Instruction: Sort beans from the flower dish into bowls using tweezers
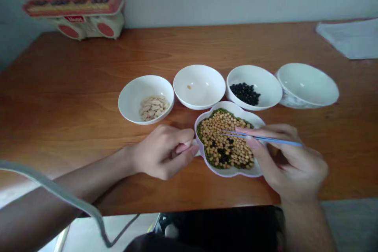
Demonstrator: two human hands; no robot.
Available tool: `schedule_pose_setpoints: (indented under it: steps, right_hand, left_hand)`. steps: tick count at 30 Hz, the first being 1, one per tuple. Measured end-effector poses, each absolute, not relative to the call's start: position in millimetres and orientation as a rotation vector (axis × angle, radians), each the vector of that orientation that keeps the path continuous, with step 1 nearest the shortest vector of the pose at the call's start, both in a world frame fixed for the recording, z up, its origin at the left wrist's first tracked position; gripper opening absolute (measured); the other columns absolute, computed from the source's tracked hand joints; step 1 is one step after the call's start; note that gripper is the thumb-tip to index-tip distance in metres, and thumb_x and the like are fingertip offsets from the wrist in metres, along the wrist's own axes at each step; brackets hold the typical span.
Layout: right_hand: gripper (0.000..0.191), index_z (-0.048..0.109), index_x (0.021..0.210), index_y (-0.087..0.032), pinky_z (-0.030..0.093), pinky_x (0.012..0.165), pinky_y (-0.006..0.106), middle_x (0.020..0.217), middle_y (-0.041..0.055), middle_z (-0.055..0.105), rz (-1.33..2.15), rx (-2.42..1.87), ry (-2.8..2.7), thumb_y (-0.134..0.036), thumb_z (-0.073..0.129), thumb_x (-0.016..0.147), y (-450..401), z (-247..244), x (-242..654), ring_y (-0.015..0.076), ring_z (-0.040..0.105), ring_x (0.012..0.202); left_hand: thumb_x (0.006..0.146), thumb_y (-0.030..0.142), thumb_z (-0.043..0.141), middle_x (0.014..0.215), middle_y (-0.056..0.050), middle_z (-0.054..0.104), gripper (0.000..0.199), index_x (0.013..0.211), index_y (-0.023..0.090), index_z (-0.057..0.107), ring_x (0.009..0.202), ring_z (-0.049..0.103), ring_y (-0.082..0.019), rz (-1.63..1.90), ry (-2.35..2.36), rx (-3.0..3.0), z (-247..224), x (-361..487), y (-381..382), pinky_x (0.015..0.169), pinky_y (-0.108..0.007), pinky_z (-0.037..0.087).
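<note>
My left hand (167,151) is closed round the short handle of a flower-shaped dish (232,172) with a pale purple rim. Yellow soybeans (227,122) fill much of the dish, with small green beans along the edges and a few black beans (224,155) among them. In my right hand (291,161) is a pair of blue tweezers (274,140), its thin tips over the soybeans. Whether the tips pinch a bean is too small to tell. Behind the dish stands a white bowl of black beans (245,93).
To the left, a white bowl (126,102) holds flat pale seeds (153,107). Beside it another bowl (199,102) contains one soybean. A patterned bowl (307,82) stands right. A plush toy (103,27) and white paper (354,39) lie farther back. A grey cable (59,189) crosses my left forearm.
</note>
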State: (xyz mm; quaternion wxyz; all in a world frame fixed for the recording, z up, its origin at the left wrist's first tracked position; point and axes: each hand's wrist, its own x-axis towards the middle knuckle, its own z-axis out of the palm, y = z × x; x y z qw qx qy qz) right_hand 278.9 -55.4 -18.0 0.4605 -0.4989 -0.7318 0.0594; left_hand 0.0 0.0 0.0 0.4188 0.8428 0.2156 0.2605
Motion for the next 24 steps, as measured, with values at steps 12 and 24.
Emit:
schedule_pose_setpoints:
  steps: [12, 24]
  right_hand:
    - [0.037, 0.077, 0.115, -0.028, 0.057, 0.077, 0.037, 0.102, -0.0003, 0.082, 0.119, -1.198, -1.837, -0.007, 0.078, 0.085, -59.2, -12.0, 276.2, 0.0173, 0.070, 0.083]
    - [0.039, 0.077, 0.115, -0.029, 0.057, 0.075, 0.037, 0.101, -0.0014, 0.082, 0.088, -1.206, -1.816, -0.006, 0.079, 0.083, -61.1, -12.6, 276.7, 0.0177, 0.070, 0.079]
  left_hand:
    - [0.096, 0.009, 0.056, 0.061, 0.009, 0.034, 0.035, 0.074, 0.022, 0.032, 0.050, 0.028, -0.006, 0.665, 0.543, 2.112, 0.8, 0.1, 1.2, 0.049, -0.022, 0.025]
    - [0.096, 0.010, 0.055, 0.062, 0.009, 0.035, 0.035, 0.075, 0.023, 0.031, 0.051, 0.029, -0.006, 0.663, 0.540, 2.131, 2.1, 0.9, 1.2, 0.049, -0.023, 0.026]
